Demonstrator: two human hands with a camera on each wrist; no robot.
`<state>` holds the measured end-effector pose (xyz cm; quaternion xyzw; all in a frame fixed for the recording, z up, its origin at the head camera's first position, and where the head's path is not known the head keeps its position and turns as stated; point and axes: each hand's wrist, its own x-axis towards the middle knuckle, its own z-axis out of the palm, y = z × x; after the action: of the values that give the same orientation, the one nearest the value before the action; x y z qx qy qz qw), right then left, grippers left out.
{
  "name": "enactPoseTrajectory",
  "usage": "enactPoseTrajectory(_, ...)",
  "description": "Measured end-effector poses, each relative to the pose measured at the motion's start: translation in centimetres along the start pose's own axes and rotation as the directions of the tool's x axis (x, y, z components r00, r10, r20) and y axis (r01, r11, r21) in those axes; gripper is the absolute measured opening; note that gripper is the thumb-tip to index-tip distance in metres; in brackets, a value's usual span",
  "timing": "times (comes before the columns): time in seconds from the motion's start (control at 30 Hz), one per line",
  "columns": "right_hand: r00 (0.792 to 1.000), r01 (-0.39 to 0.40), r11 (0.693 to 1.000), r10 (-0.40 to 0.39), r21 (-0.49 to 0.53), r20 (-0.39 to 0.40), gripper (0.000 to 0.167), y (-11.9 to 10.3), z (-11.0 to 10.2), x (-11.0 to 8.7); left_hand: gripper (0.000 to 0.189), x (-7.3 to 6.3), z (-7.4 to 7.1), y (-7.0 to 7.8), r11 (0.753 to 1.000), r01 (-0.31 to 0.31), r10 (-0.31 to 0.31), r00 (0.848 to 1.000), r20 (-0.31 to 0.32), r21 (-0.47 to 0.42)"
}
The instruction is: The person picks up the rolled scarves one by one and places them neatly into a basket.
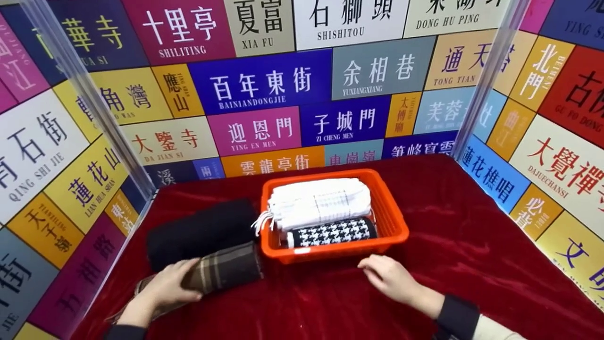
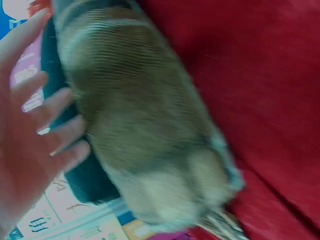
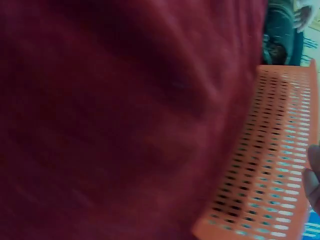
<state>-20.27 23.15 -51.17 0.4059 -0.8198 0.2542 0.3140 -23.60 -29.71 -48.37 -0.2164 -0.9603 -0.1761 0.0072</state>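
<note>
Plaid scarf partly hidden behind L grip, head cam.

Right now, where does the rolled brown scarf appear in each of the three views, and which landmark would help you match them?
Head: the brown scarf is low, left of centre, partly covered by the left hand.
Left wrist: large, filling the middle from top to bottom.
Right wrist: small, near the top right corner, above the orange basket.
Shared landmark: the red cloth.

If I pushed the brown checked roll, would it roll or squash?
The brown checked roll might roll a bit, since it looks rounded. It'll probably squash, as it's soft-looking cloth. Its loose fringe suggests it could unroll.
</note>
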Motion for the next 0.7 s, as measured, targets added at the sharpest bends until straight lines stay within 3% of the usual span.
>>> enactPoseTrajectory(0.1,1.0,-0.006,1.0,0.006,-0.017,0.01,0.015,0.3,0.4,-0.7,0.088,-1.0,0.7,-1.2,0.993,-0.004,0.004,1.0,-0.005,0.116)
enactPoseTrajectory(0.23,1.0,-0.022,0.999,0.021,-0.031,-0.007,0.017,0.9,0.1,-0.9,0.079,-1.3,1.5,-2.8,0.979,0.068,-0.062,0.997,-0.036,0.19)
enactPoseTrajectory(0.5,0.999,-0.035,0.999,0.036,-0.038,0.008,0.018,1.2,-0.1,-1.4,0.076,0.2,2.5,-4.3,0.973,0.142,-0.154,0.987,0.054,0.181)
enactPoseTrajectory(0.7,0.998,-0.051,0.998,0.049,-0.042,-0.042,0.027,1.0,0.0,-1.6,0.068,0.1,2.7,-4.6,0.976,0.13,-0.129,0.991,-0.019,0.172)
